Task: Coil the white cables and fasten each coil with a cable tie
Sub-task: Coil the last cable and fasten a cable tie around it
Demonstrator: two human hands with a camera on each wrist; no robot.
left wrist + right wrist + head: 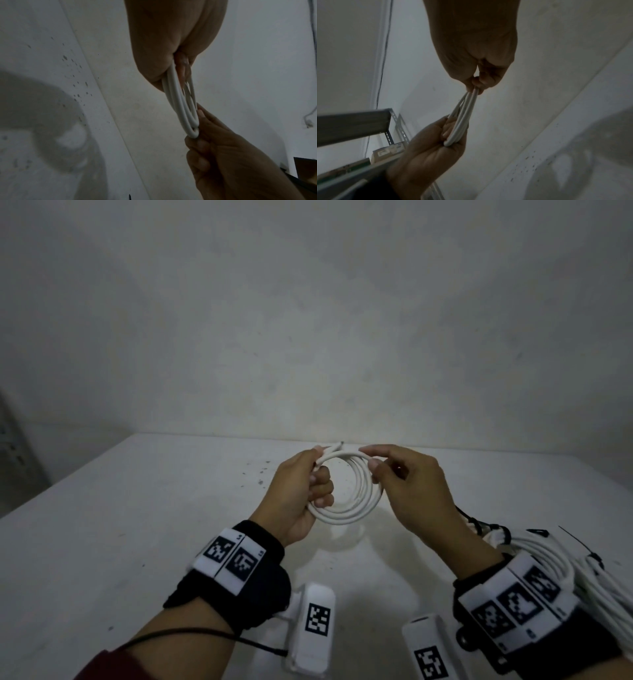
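Note:
A white cable coil [344,516] of several loops hangs in the air above the white table [137,525]. My left hand [308,484] grips its left side, fingers curled through the ring, thumb on top near the cable's free end [337,446]. My right hand [394,470] pinches the coil's upper right between thumb and fingers. In the left wrist view the coil [180,102] is seen edge-on between the left hand [171,47] and the right hand [231,162]. The right wrist view shows the coil [464,119] stretched from the right hand [474,47] to the left hand [428,152].
A pile of loose white cables [555,556] lies at the table's right, near my right wrist, with black cable ties [479,525] by it. A metal shelf [351,125] stands off to the left. A plain wall rises behind the table's far edge.

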